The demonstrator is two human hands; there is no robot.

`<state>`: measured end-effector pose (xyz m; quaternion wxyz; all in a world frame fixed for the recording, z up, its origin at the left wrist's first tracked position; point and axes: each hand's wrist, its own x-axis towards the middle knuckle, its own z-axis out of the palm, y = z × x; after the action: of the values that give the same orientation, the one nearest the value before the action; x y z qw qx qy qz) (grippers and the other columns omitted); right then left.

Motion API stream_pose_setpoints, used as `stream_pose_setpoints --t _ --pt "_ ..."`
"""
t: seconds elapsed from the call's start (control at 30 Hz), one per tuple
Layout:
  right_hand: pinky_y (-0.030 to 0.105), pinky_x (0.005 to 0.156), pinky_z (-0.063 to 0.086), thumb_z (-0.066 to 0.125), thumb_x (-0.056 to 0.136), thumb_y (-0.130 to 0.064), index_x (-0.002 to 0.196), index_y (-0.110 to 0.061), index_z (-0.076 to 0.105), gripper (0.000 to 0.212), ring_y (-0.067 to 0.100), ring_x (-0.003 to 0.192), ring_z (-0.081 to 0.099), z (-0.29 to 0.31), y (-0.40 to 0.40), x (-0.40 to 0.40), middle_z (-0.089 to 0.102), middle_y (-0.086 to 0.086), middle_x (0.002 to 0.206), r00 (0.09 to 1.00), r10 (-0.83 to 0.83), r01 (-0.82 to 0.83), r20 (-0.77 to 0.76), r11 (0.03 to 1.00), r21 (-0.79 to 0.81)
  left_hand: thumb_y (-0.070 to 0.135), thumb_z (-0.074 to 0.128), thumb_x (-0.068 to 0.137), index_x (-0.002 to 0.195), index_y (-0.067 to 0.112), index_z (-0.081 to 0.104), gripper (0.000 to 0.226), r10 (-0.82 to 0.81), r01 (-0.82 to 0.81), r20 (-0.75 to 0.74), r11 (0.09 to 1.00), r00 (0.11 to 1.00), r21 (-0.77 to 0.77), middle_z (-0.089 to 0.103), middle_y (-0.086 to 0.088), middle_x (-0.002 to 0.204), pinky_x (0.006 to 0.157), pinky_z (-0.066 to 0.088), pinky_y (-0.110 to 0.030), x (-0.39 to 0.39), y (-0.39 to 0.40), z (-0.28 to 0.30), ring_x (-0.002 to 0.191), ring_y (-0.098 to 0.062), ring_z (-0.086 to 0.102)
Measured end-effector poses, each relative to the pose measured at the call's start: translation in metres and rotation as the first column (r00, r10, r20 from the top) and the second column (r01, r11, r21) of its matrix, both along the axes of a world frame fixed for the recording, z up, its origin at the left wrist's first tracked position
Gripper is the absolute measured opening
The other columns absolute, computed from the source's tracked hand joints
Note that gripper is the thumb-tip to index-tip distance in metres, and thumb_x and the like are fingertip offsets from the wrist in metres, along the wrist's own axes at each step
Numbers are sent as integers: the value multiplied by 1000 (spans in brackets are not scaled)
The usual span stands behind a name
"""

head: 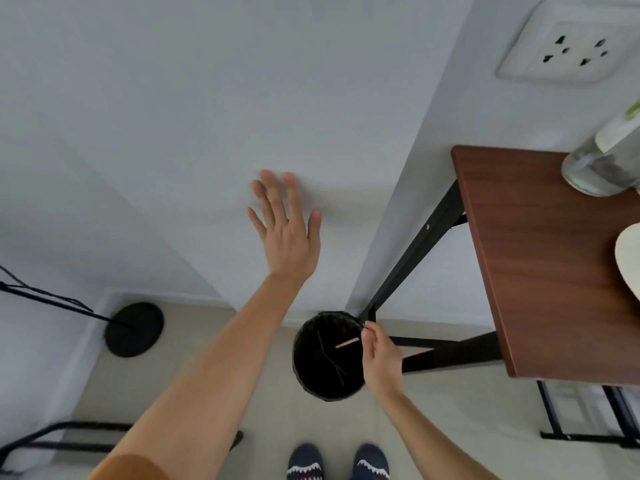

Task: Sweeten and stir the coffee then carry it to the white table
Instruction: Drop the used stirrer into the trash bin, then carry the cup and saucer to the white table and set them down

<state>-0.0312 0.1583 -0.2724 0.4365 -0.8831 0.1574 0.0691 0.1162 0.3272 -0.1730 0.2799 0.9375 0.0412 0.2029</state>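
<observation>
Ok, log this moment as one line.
left hand open, raised near wall | right hand over black bin | wooden stick dropping in

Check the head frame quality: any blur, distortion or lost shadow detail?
Head view: strong wide-angle distortion, the wall corner and brown table edges splay outward; the raised left hand has motion-blurred fingertips; the wall socket and glass bottle are soft at the frame edge; the black bin interior is nearly crushed to black, though a thin wooden stick near the right hand still reads; lighting is soft and even.
</observation>
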Motion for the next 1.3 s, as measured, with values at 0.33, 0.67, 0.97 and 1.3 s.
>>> stream_pose_setpoints --t 0.33,0.67,0.97,1.3 --pt "15 81 47 51 103 -16 116 -9 67 22 16 90 69 75 7 -15 76 1 100 988 -97 96 117 995 7 45 27 106 156 23 -13 68 -48 57 -156 997 987 50 -16 -14 166 118 2 -64 -23 10 24 153 -33 -14" --pt "30 68 61 61 98 -13 101 -16 71 10 15 76 73 270 -57 -39 77 -7 87 725 -149 90 672 988 122 41 22 105 159 22 2 61 -281 261 -106 950 954 -171 -6 -3 168 122 0 -59 -75 -65 122 155 -22 -8" --pt "33 67 57 67 93 -16 87 -22 67 8 14 73 69 274 -234 -76 71 -7 73 593 -513 516 621 834 196 48 20 104 159 28 8 59 -544 523 -288 838 788 -155 2 4 168 124 -2 -55 -136 -224 162 155 -16 -3" --pt "27 75 42 60 97 -35 128 -14 50 38 21 102 63 267 -324 -23 67 4 112 955 -264 288 137 937 -196 55 16 103 158 31 4 61 -312 418 -475 899 823 132 4 0 169 122 -3 -60 -150 -317 145 155 -27 -7"
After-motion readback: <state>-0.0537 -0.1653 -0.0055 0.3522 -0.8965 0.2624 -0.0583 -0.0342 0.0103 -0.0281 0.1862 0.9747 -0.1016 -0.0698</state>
